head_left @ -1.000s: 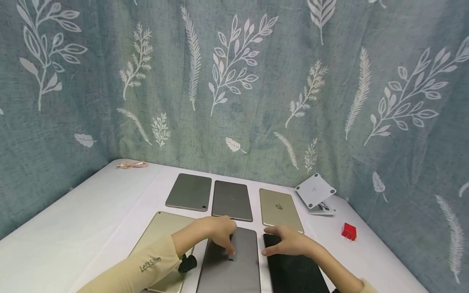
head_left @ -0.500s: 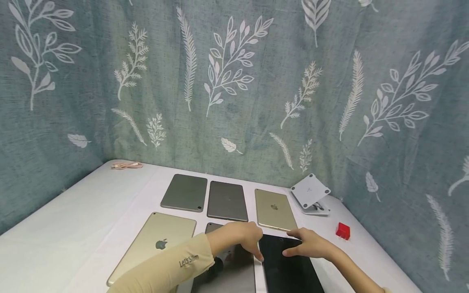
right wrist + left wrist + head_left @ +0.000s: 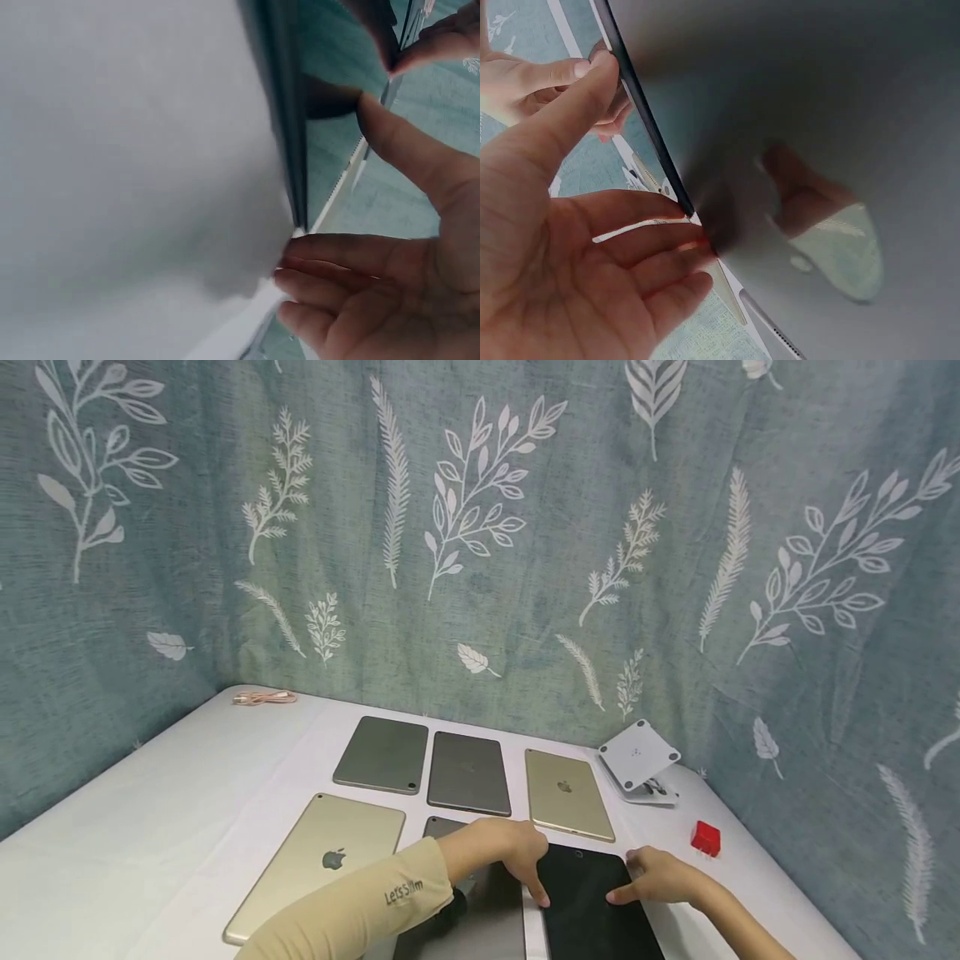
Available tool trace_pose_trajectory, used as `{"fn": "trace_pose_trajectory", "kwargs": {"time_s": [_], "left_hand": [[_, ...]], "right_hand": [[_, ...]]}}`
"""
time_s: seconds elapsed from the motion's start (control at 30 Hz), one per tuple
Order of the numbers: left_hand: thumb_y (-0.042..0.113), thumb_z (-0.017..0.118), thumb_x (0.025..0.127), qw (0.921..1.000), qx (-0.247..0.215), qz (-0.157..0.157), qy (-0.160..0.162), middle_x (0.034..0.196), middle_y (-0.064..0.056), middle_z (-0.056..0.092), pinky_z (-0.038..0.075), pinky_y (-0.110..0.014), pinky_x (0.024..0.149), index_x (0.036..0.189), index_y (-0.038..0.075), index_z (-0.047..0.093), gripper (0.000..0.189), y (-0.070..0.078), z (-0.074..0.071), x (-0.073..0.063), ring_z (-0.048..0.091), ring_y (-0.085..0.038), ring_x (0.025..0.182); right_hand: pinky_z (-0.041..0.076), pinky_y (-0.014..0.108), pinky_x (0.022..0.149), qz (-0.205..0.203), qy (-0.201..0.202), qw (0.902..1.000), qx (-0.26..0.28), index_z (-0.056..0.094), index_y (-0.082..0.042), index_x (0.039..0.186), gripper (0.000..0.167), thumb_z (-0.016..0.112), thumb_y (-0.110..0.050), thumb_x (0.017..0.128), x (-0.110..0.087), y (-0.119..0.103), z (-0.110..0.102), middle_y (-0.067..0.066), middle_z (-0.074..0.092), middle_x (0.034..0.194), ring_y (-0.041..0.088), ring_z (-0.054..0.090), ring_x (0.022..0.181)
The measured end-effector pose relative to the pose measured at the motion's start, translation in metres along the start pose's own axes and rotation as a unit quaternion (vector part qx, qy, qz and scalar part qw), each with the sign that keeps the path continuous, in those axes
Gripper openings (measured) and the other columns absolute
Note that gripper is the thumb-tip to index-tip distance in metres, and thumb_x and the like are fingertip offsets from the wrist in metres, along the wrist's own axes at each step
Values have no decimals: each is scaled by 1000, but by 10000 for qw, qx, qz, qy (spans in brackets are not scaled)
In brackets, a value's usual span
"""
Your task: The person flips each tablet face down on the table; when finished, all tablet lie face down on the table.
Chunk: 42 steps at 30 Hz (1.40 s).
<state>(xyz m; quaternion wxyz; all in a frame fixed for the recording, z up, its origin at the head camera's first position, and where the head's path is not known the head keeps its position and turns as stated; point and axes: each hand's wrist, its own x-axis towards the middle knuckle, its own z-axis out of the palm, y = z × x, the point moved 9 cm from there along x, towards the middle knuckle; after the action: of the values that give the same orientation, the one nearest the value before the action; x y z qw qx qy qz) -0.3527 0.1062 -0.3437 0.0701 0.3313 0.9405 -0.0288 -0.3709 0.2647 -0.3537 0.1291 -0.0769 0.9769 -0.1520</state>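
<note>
A black tablet [image 3: 585, 910] lies screen up at the front right, with both hands at its sides. My left hand [image 3: 521, 856] holds its left edge, thumb nearest me and fingers by the far left corner. Opposite it, my right hand [image 3: 663, 878] grips the right edge, thumb over the screen and fingers down along the side. In the right wrist view, the right thumb meets the glossy screen while the other fingers [image 3: 337, 259] bend in at the edge. A grey tablet [image 3: 491, 931] lies back up under my left forearm, partly hidden; its back mirrors the hand in the left wrist view.
Left of the grey tablet lies a large gold tablet [image 3: 300, 881]. Behind stand in a row a dark green-grey tablet [image 3: 382, 753], a dark grey tablet [image 3: 468, 772] and a smaller gold tablet [image 3: 566, 797]. A silver stand [image 3: 639, 756], red charger [image 3: 706, 838] and pink cable [image 3: 264, 697] lie near the edges.
My left hand has moved right, from over the grey tablet to the black tablet's left edge. My right hand has shifted from the black tablet's far left area to its right edge.
</note>
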Motion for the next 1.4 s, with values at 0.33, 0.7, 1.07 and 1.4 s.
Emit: {"fn": "trace_pose_trajectory", "kwargs": {"time_s": [0.33,0.7,1.07,1.4], "left_hand": [[52,75,77,9999,120,-56,-17,101,5,70,51,-23,75,106,12,69,50,4,-1,1,63,-8,89],[52,76,76,9998,139,47,145,94,5,68,48,-21,73,102,10,70,49,4,-2,2,56,-6,80],[50,75,78,9995,-2,222,242,84,6,64,45,-20,67,89,10,66,42,8,0,6,54,-6,75],[54,74,77,9991,120,137,379,93,6,68,48,-20,71,97,12,69,46,23,-1,12,58,-4,81]], "right_hand": [[28,64,107,158,36,9752,2208,41,27,124,59,63,-10,83,2,5,4,42,36,139,54,33,130],[16,66,110,-329,-101,9472,3187,28,30,129,57,48,-10,93,-14,-1,-20,45,30,139,58,21,134],[51,23,89,-1252,-826,9037,4011,6,30,135,67,46,-10,98,-29,-16,-39,2,61,116,6,62,103],[49,21,92,-1683,-886,8911,4121,5,25,140,66,44,-8,99,-38,-30,-55,7,55,132,2,60,109]]}}
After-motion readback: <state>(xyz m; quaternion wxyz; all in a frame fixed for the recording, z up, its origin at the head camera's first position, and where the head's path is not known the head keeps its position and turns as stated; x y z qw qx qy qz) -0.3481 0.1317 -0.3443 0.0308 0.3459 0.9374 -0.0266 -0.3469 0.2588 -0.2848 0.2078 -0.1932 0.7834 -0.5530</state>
